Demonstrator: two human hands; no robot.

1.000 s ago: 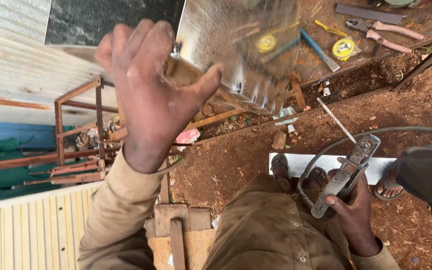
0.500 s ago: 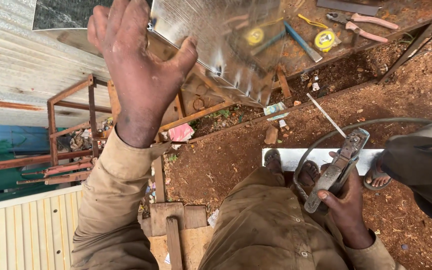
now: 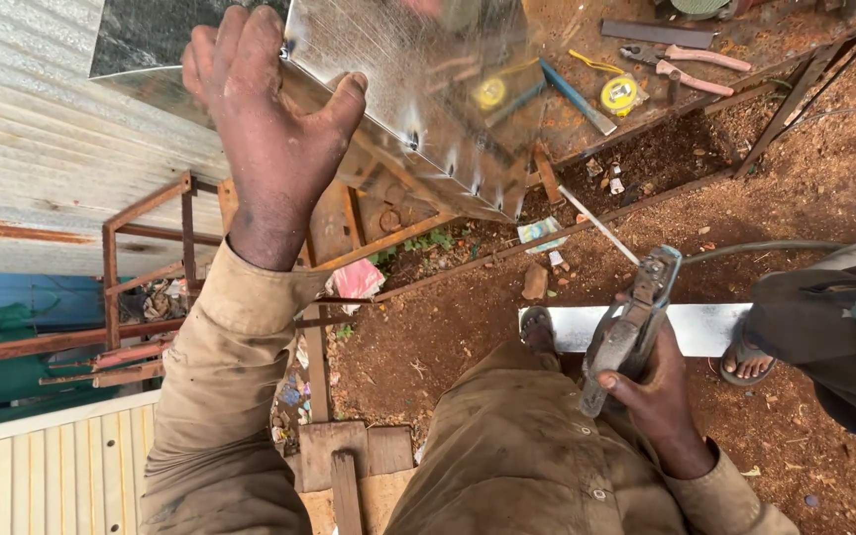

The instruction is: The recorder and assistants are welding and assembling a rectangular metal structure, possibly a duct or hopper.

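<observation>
While left hand [image 3: 269, 129] reaches up, gripping shiny metal sheet [image 3: 418, 99] edge, right hand [image 3: 661, 396] low, clenched round electrode holder [image 3: 631, 327].

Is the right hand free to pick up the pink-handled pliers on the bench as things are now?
Probably not. The right hand is closed around an electrode holder, down by the knee. The pink-handled pliers lie far off on the bench, beyond open ground.

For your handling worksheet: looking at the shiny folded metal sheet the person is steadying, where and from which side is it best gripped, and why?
Probably at the folded edge where the left hand already grips the metal sheet: fingers over the top, thumb on the shiny face. The fold looks stiffer and blunter than the cut lower edge, so coming from the left seems safest. The right hand is holding a welding clamp.
</observation>
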